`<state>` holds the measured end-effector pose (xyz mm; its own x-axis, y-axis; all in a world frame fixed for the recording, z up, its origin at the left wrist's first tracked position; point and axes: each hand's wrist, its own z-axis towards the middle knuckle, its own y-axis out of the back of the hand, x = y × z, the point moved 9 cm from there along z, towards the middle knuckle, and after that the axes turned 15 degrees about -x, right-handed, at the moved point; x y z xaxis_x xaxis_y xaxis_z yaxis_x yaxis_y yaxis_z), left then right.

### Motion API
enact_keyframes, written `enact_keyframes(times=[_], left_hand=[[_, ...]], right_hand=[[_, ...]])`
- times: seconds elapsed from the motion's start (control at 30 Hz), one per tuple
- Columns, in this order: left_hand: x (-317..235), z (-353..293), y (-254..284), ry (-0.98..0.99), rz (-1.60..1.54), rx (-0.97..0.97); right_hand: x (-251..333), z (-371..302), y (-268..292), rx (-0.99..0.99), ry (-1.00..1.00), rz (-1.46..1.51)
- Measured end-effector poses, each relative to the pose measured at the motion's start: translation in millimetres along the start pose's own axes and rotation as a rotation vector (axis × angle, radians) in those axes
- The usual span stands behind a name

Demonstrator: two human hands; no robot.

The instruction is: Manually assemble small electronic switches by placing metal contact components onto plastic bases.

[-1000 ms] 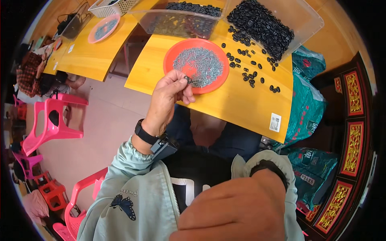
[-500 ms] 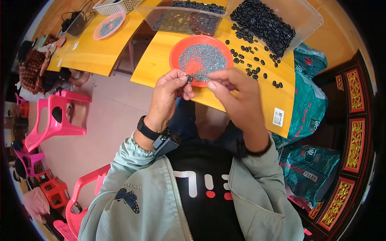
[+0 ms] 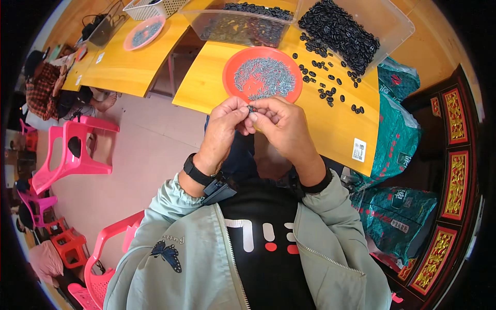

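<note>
My left hand (image 3: 226, 124) pinches a small black plastic piece (image 3: 251, 109) between thumb and fingertips. Against it, from the other side, press the closed fingertips of my right hand (image 3: 283, 121); whatever they grip is too small and covered to make out. Both hands meet just in front of a red plate (image 3: 228, 77) that holds many small grey metal screws (image 3: 268, 72). Loose black oval pieces (image 3: 330, 93) lie on the yellow table (image 3: 330, 129), right of the plate.
A clear bin (image 3: 227, 26) of black parts stands behind the plate; another bin (image 3: 392, 31) lies tipped, spilling black pieces. Green sacks (image 3: 398, 129) line the table's right side. On the left are a second table (image 3: 119, 72), pink chairs (image 3: 88, 144) and a seated person (image 3: 44, 93).
My right hand has come from the plate's near edge to my left hand, and their fingertips now meet at the black piece. Both hands sit slightly closer to me.
</note>
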<state>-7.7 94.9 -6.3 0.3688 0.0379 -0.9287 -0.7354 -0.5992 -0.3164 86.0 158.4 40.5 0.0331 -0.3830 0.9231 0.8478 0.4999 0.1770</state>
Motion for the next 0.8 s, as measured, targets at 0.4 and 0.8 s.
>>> enact_keyframes(times=[0.4,0.8], left_hand=[[-4,0,-2,-0.094,0.149,0.050],[11,0,-9,0.172,-0.149,0.166]], right_hand=[[2,3,6,0.022,0.024,-0.075],[-22,1,2,0.005,-0.125,0.159]])
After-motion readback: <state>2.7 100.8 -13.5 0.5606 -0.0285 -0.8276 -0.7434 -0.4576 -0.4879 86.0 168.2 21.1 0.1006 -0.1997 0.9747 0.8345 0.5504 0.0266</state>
